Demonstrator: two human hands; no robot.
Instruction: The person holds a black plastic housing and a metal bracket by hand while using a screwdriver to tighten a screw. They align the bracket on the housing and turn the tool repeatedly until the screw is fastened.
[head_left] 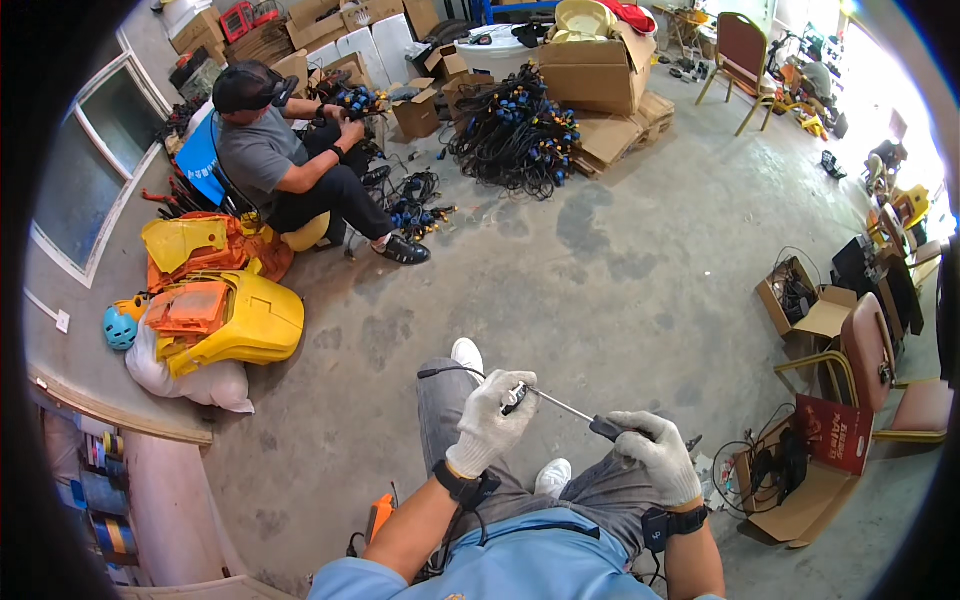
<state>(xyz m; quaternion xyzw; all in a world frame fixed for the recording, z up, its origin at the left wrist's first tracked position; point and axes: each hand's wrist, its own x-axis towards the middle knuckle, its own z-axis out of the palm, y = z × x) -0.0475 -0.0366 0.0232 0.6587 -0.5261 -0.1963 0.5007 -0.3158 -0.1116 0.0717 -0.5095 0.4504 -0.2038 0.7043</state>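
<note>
My left hand (492,420), in a white knit glove, is closed around a small black-and-white part (514,400), mostly hidden by the fingers. A short black cable (448,370) sticks out to the left from that hand. My right hand (658,455), gloved too, grips the dark handle of a screwdriver (566,404). Its metal shaft runs up and left, and its tip meets the part at my left hand. Whether the tip sits in a screw is too small to tell. Both hands are above my lap, over grey trousers.
A seated person (265,150) handles cables at upper left, near a large cable heap (515,135). Yellow plastic covers (255,315) lie at left. On my right are an open cardboard box (815,505) with black cables and a chair (868,350). Bare concrete floor (540,290) stretches ahead.
</note>
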